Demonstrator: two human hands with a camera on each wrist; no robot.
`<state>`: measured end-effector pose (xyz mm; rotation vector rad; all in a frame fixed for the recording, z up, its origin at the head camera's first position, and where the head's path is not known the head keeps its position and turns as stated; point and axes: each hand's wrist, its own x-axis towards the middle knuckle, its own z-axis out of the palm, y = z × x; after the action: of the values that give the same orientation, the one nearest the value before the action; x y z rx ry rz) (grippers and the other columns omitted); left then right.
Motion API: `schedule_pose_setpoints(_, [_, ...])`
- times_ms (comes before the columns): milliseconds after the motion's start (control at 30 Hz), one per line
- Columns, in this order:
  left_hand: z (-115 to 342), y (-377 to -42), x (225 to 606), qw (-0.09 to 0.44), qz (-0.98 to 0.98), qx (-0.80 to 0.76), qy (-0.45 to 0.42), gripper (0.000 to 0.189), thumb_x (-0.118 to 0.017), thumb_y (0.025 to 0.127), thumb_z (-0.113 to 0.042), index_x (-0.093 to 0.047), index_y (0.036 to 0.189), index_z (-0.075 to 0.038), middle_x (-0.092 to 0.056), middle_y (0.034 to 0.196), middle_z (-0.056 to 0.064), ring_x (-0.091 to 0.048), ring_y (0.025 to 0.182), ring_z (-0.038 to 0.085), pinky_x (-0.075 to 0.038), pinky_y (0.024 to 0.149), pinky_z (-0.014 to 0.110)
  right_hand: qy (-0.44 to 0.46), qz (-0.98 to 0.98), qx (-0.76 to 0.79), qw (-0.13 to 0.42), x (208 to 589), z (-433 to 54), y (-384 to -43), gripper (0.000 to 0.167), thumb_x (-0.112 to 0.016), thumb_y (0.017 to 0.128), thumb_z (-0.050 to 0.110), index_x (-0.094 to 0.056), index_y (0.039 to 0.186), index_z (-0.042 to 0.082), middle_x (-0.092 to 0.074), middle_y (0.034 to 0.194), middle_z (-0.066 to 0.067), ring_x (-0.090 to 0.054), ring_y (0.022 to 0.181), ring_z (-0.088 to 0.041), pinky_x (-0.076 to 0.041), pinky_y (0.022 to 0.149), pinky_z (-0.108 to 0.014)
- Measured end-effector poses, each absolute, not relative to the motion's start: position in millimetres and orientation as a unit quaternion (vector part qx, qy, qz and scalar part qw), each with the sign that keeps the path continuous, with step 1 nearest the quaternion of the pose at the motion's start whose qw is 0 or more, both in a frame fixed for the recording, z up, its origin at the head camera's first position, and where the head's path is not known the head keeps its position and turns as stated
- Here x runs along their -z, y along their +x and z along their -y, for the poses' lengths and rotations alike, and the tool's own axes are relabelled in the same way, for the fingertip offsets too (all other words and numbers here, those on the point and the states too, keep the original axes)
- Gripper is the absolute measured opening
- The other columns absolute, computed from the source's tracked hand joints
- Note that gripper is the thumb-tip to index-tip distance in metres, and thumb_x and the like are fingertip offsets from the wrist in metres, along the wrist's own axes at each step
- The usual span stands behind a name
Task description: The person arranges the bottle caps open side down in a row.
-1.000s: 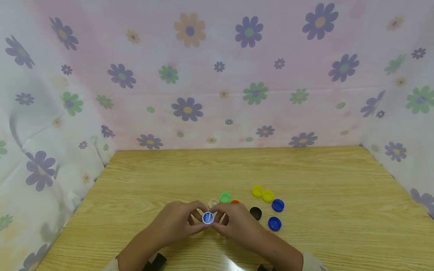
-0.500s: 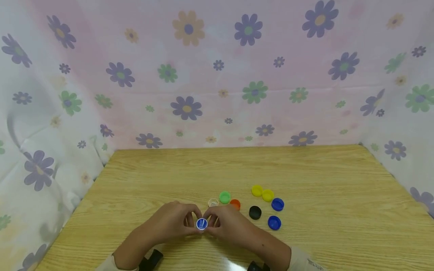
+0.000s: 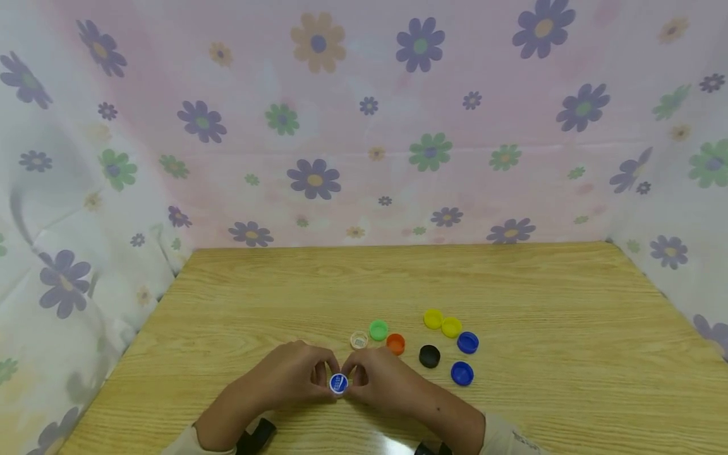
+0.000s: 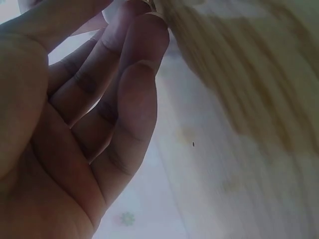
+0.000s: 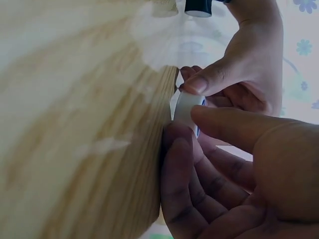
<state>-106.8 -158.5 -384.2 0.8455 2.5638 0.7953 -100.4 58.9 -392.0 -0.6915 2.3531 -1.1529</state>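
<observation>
A small round white bottle cap (image 3: 339,383) with a blue printed top sits between both hands near the front of the table. My left hand (image 3: 297,374) pinches its left side between thumb and fingers. From the other side my right hand (image 3: 380,380) pinches it the same way. In the right wrist view the white cap (image 5: 187,108) shows its pale side wall, with both thumbs pressed on it close over the wood. The left wrist view shows the curled fingers of the left hand (image 4: 119,94), with the cap mostly hidden behind them.
Behind the hands lie a clear cap (image 3: 359,340), a green cap (image 3: 378,330) and an orange cap (image 3: 395,344). Further right are two yellow caps (image 3: 433,319), a black cap (image 3: 429,356) and two blue caps (image 3: 462,373). Flowered cloth (image 3: 364,126) walls the wooden table (image 3: 256,284).
Both hands have carried the white and blue cap a little left and down towards the near edge, still gripping it. The orange and clear caps have come into fuller view.
</observation>
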Motion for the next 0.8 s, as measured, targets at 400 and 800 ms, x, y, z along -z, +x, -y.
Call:
schedule_pose_setpoints(400, [156.7,-105.6,386.8,0.146,-0.910,-0.248,0.299,0.026,-0.086,0.079,-0.031,-0.072,0.098,-0.020,-0.057,0.065,-0.021,-0.052,0.058,-0.006,-0.045,0.058,0.017,-0.241,-0.858,0.401,0.213,396.0,-56.8,-100.8,0.019,-0.076,0.087,0.010,-0.072,0.106,0.010,-0.060,0.067,0.011,-0.054,0.059,0.000,-0.045,0.054,-0.017])
schedule_pose_setpoints(800, [158.2,-106.2,384.9,0.151,-0.911,-0.238,0.300,0.034,-0.085,0.078,-0.037,-0.070,0.104,-0.020,-0.055,0.064,-0.021,-0.051,0.057,-0.005,-0.044,0.058,0.018,-0.235,-0.857,0.402,0.221,393.2,-58.6,-99.1,0.022,-0.077,0.088,0.013,-0.072,0.109,0.010,-0.061,0.069,0.010,-0.056,0.061,-0.002,-0.047,0.056,-0.019])
